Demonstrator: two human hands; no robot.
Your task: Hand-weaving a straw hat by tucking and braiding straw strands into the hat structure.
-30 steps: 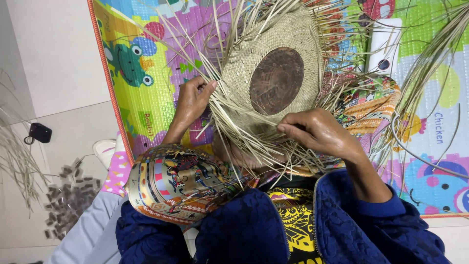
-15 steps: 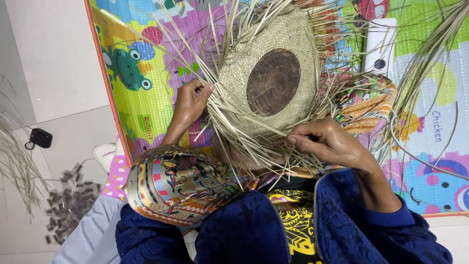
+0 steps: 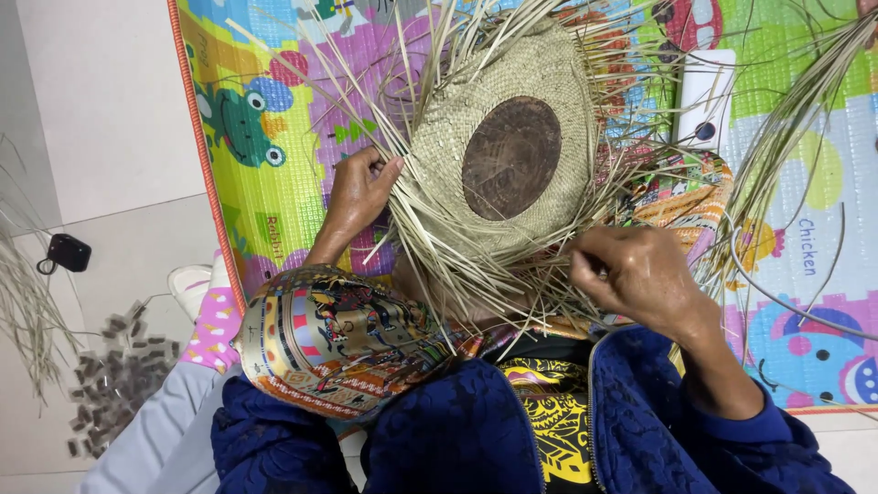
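Observation:
A half-woven straw hat (image 3: 457,137) with a dark round disc (image 3: 510,157) at its middle lies across my lap, loose straw strands (image 3: 384,73) fanning out from its rim. My left hand (image 3: 358,190) pinches strands at the hat's left edge. My right hand (image 3: 640,274) is closed on strands at the lower right edge. A patterned headscarf (image 3: 338,338) and dark blue sleeves fill the lower part of the view.
A colourful play mat (image 3: 274,119) with animal pictures lies under the work. A white box (image 3: 704,101) sits at the upper right, with long loose straws (image 3: 796,119) beside it. Straw (image 3: 23,302), dark scraps (image 3: 114,375) and a small black object (image 3: 66,252) lie on the tiled floor at left.
The hat has shifted slightly up and left. My right hand has slid right along the lower rim, its fingers still closed on strands. My left hand stays at the left edge.

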